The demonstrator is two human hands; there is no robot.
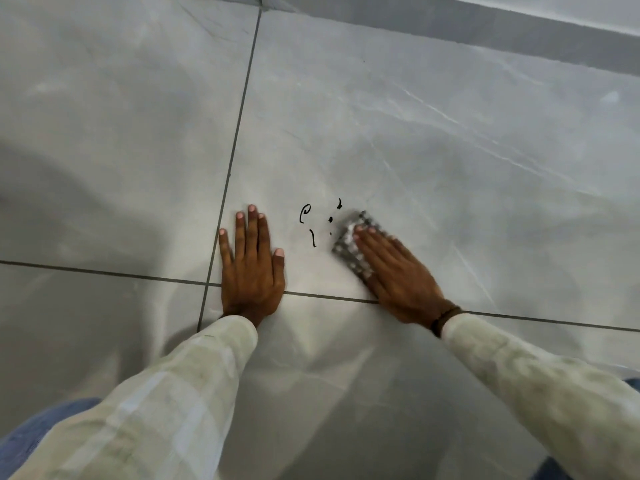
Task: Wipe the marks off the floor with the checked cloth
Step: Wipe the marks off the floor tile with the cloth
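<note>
Black pen marks lie on a pale grey floor tile: a curl, a short stroke below it, a dot and a small squiggle. Just right of them the checked cloth, black and white, is folded small and pressed flat under my right hand. The cloth and that hand look blurred. My left hand rests flat on the floor to the left of the marks, fingers spread, holding nothing. Part of the cloth is hidden under my right palm.
Dark grout lines cross beside my left hand and run under both wrists. A darker grey skirting strip and wall run along the top right. My knees in blue trousers show at the bottom corners.
</note>
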